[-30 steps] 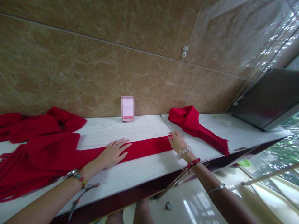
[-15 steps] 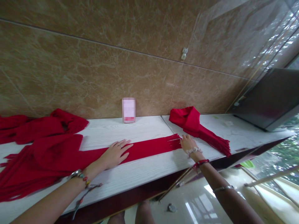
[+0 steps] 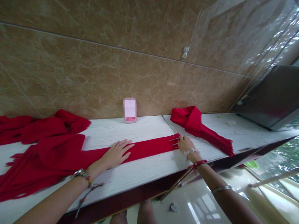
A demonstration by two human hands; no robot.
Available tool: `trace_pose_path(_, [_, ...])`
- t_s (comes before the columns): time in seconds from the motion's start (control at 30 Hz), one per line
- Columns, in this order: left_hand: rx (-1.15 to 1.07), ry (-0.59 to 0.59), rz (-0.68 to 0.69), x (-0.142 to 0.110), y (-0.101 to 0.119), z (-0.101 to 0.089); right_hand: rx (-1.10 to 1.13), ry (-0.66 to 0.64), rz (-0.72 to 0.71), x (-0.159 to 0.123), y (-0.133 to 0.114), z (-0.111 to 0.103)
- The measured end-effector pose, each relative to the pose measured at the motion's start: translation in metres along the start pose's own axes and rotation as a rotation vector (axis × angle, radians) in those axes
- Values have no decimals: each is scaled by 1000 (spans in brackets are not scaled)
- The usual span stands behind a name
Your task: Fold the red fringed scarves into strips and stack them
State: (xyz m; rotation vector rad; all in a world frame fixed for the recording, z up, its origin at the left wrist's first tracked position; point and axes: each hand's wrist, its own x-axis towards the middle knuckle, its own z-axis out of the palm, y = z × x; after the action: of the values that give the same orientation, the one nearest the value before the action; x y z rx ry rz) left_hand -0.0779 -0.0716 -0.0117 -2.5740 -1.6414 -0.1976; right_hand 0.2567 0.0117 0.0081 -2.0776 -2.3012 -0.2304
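Note:
A red fringed scarf (image 3: 151, 147) stretches along the white counter, its left part bunched in loose folds. My left hand (image 3: 118, 154) lies flat across the scarf's narrow strip, fingers spread and a ring on one of them. At the strip's right end, my right hand (image 3: 185, 144) has its fingers bent and closed on the fringe; the fingertips are partly hidden. Just beyond this hand lies a second red scarf (image 3: 192, 121), folded over, with its fringe pointing right. More crumpled red cloth (image 3: 44, 127) rests at the back left.
A pale pink box-like item (image 3: 130, 110), blurred out, stands against the brown tiled wall (image 3: 105, 71). A dark grey appliance (image 3: 271, 96) sits at the right end of the white counter (image 3: 144, 168). Below the counter's front edge are a shiny floor and a green basin (image 3: 251, 164).
My right hand has shifted slightly left along the fringe, and the strands lie a little straighter and more separated. My left hand stays in place on the scarf. The view has moved slightly.

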Motion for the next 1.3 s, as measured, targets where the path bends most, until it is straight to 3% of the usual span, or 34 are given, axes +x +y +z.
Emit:
trace_pose_path(0.1, [-16,-10,-8,0,1,-1,-6,5,21,6,11,-6])
trace_pose_path(0.17, [-19,-19,-9,0,1,-1,20,47,-28,4,-1,-12])
trace_pose_path(0.3, [-8,-22,-10,0,1,0,178,112,-320,-7,-60,-17])
trace_pose_path(0.4, [-12,-8,0,0,-1,1,258,80,-505,-14,-104,-14])
trace_pose_path(0.47, [-21,-4,4,0,-1,0,271,37,-571,-15,-120,-8])
trace_pose_path(0.53, [-23,-12,0,0,0,-1,262,-3,-600,-13,-122,-1])
trace_pose_path(0.63, [-17,-32,-11,0,2,-3,210,-21,-569,-3,-100,7])
trace_pose_path(0.8, [-31,-6,-6,0,1,-1,76,-45,-368,20,-39,12])
trace_pose_path(0.9, [-40,4,-3,-1,1,1,28,-40,-229,28,-23,9])
trace_pose_path(1.0, [-39,6,-4,0,3,0,70,17,-227,25,-40,4])
trace_pose_path(1.17, [-18,7,-25,-1,6,-3,203,24,-594,1,-105,-2])
trace_pose_path(1.3, [4,-49,-49,-17,-5,-7,219,-29,-680,-9,-126,3])
